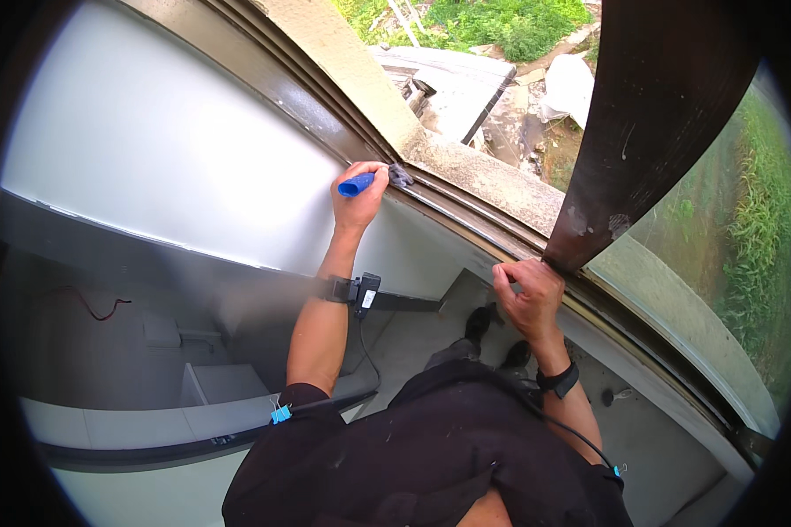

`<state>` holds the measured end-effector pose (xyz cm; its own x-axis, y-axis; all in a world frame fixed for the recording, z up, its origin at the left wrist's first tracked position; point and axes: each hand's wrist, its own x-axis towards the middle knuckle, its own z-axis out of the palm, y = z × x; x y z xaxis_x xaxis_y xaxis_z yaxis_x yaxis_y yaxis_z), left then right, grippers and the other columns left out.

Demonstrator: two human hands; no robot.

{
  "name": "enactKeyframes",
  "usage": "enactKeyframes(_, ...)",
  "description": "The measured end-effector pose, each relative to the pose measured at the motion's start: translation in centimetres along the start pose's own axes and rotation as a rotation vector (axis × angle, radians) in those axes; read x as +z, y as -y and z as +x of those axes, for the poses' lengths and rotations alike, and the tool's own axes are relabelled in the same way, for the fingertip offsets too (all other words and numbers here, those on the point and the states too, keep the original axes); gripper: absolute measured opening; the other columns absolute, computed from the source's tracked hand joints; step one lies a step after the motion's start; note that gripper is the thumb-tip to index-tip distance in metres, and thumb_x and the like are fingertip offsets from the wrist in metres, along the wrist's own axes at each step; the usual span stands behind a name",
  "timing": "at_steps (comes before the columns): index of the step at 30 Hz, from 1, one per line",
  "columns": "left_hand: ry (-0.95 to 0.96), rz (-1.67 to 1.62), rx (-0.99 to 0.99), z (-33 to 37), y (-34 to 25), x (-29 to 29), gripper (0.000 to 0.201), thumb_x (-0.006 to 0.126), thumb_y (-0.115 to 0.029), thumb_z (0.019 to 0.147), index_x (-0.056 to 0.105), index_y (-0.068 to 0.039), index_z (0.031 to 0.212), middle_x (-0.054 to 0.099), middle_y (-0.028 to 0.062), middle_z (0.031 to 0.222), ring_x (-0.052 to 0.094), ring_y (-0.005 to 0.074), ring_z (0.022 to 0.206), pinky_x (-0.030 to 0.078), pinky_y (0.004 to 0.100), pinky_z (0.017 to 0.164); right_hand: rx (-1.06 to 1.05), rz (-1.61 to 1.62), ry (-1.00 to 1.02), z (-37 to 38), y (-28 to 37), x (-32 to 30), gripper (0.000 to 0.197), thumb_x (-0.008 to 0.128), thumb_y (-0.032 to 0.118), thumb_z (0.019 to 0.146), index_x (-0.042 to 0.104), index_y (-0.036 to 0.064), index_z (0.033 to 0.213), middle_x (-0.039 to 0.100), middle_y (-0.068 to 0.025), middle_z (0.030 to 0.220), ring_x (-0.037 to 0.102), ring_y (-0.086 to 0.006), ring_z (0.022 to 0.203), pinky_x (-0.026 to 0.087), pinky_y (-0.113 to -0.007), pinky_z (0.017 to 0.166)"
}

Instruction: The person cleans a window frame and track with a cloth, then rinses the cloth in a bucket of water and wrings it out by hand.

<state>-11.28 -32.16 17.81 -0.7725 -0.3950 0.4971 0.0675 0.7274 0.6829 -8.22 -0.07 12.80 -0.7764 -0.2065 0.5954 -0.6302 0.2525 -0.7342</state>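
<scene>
My left hand is closed around the blue handle of a small brush. Its grey, fuzzy tip presses into the corner of the metal window track. Farther right, my right hand has its fingers curled in and leans against the inner edge of the track. It sits beside the lower end of a dark window sash. Whatever its fingers may grip is hidden.
A white wall panel fills the left side. Beyond the stone outer sill lie rubble, a pale slab and greenery far below. A white cabinet stands at lower left. My shoes show on the grey floor.
</scene>
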Motion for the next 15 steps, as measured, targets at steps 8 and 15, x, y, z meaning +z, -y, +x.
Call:
enactKeyframes(8, 0.026, 0.04, 0.054, -1.6, 0.3, 2.2, 0.007, 0.068, -0.007, 0.082, 0.071, -0.001, 0.082, 0.069, 0.0109, 0.077, 0.065, 0.0176, 0.071, 0.049, 0.0296, 0.066, 0.025, -0.017, -0.004, 0.4, -0.2, 0.2, 0.005, 0.076, 0.009, 0.08, 0.072, 0.0054, 0.077, 0.067, -0.0084, 0.069, 0.063, -0.025, 0.06, 0.048, -0.035, 0.057)
enactKeyframes(15, 0.276, -0.441, -0.259, -4.0, -2.4, 0.5, 0.014, 0.064, -0.007, 0.093, 0.073, 0.003, 0.095, 0.072, 0.0098, 0.089, 0.07, 0.0157, 0.086, 0.056, 0.0274, 0.079, 0.469, 0.125, 0.068, 1.8, 0.7, 1.1, 0.013, 0.075, 0.013, 0.084, 0.074, 0.0033, 0.093, 0.069, -0.0081, 0.074, 0.066, -0.016, 0.065, 0.05, -0.028, 0.062)
